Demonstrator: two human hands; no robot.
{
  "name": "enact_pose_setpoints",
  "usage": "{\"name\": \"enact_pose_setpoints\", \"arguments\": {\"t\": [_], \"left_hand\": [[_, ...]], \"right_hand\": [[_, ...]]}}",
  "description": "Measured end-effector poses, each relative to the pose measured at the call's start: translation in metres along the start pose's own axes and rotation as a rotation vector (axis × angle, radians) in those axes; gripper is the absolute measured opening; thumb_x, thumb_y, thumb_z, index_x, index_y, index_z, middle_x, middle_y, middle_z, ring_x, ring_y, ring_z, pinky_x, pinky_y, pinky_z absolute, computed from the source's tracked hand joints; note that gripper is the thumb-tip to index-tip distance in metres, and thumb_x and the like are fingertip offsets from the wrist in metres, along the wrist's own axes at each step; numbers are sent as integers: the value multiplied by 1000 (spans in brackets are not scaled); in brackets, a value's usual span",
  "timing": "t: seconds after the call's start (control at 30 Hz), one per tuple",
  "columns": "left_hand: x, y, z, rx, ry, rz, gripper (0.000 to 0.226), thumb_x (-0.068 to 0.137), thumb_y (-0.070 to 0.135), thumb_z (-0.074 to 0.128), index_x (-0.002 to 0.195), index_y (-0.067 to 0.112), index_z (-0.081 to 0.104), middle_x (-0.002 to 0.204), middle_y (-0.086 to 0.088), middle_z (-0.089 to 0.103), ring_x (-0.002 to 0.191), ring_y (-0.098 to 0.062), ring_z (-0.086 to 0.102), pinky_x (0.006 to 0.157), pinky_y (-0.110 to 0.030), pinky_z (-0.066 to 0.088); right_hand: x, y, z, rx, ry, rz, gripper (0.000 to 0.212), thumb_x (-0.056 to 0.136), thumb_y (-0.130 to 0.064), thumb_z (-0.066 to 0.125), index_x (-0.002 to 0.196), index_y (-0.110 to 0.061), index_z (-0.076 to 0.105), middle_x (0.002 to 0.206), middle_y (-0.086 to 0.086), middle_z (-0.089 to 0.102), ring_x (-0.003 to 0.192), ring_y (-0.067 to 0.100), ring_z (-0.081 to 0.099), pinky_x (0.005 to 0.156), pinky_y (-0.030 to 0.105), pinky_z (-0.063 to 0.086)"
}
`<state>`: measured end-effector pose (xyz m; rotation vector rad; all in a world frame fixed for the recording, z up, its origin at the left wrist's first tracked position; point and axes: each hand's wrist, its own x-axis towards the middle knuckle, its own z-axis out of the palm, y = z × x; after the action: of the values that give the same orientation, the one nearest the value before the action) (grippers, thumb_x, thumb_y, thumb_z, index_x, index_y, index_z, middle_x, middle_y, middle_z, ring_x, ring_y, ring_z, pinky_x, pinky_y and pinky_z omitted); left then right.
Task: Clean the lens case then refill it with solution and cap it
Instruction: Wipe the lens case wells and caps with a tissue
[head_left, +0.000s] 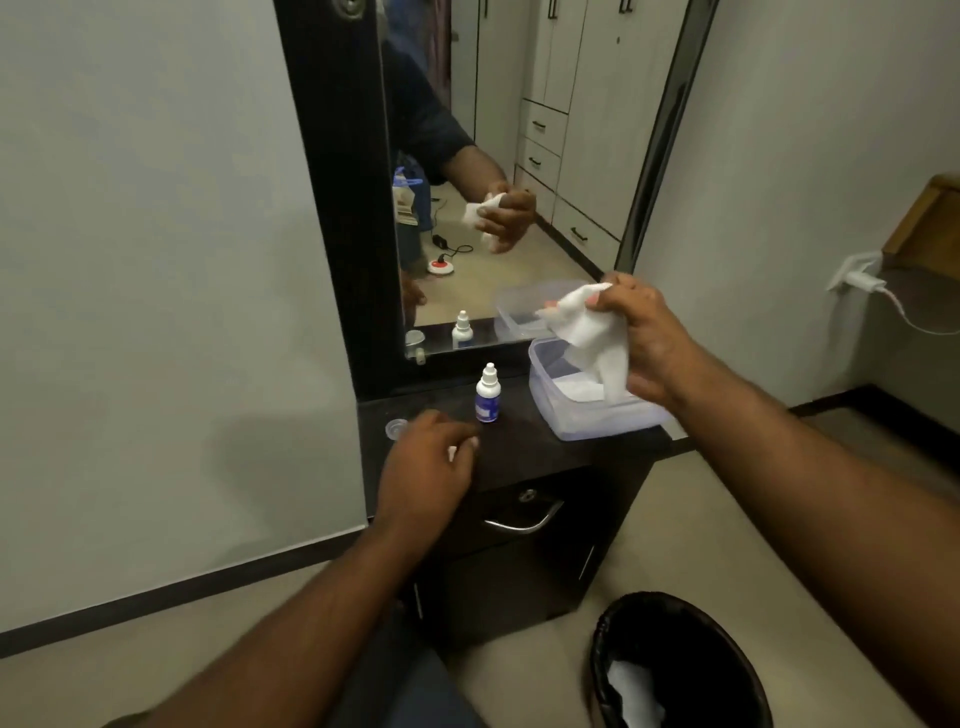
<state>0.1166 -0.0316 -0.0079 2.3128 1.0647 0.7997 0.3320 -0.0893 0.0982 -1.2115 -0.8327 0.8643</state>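
My left hand (428, 460) rests on the dark cabinet top (545, 452), its fingers curled over a small white thing (453, 453) that looks like the lens case; most of it is hidden. A clear round cap (397, 428) lies just left of that hand. The white solution bottle (487, 396) with a blue label stands upright and capped behind the hand. My right hand (641, 340) grips a crumpled white tissue (592, 332), held above a clear plastic box (571, 431) with more tissue inside.
A tall mirror (519, 156) in a black frame rises behind the cabinet. The cabinet has a drawer with a metal handle (524, 522). A black bin (675, 665) with a used tissue stands on the floor at lower right. A charger (862, 280) is plugged into the right wall.
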Motion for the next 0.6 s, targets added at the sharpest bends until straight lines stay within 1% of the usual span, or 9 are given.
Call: {"name": "enact_pose_setpoints", "arguments": {"t": [0.03,0.07,0.13,0.2,0.3,0.37,0.43,0.53,0.6], "left_hand": [[-4,-14,-7,56,40,-40,26,89,26,64,113,20,70,110,1,62,105,-14,51,86,-22,38],[-4,-27,-12,109,51,-81,30,87,29,66,116,21,68,111,-1,60,107,-17,50,87,-23,37],[-4,-45,-21,132,-12,-159,43,83,34,70,124,21,64,115,-4,58,110,-20,50,91,-27,41],[-1,-50,-26,95,-106,-195,50,81,36,72,128,21,61,116,-5,56,109,-20,52,90,-28,43],[4,-46,-28,94,-184,-180,45,80,33,72,122,20,64,114,-6,59,98,-15,52,81,-25,41],[8,-42,-27,47,-189,-194,34,82,29,71,113,16,69,109,-6,65,90,-11,53,74,-21,39],[13,-40,-26,-94,-153,-301,25,86,22,68,107,10,72,110,-6,70,89,-10,58,74,-20,40],[22,-42,-24,-202,-84,-450,19,87,21,66,98,8,75,105,-8,72,87,-11,59,75,-24,41],[27,-42,-24,-208,-130,-479,17,84,20,70,95,8,76,100,-8,72,81,-13,60,70,-26,44]], "right_hand": [[-6,11,12,198,-11,18,13,82,-6,57,74,-16,53,89,13,54,90,29,61,81,45,53],[-10,21,24,365,-16,34,15,84,-2,56,75,-13,52,85,14,55,83,27,64,80,45,54],[-17,46,48,497,31,92,17,85,2,55,77,-12,50,77,14,55,68,23,63,66,39,56],[-21,75,65,407,85,139,15,82,1,62,80,-12,54,83,16,58,69,24,59,57,33,55],[-23,108,75,236,131,162,20,77,3,68,90,-11,59,89,18,58,68,23,55,52,30,50],[-22,120,76,183,130,185,20,78,2,68,93,-8,61,81,15,59,58,20,54,52,29,49],[-21,127,76,126,109,195,18,78,1,68,92,-7,63,76,13,60,54,18,53,51,29,48],[-20,135,77,-3,94,198,16,77,-2,70,90,-11,67,77,10,64,55,15,56,53,28,49],[-19,139,78,-61,88,181,13,78,-5,71,87,-13,67,79,9,66,61,14,59,54,27,50]]}}
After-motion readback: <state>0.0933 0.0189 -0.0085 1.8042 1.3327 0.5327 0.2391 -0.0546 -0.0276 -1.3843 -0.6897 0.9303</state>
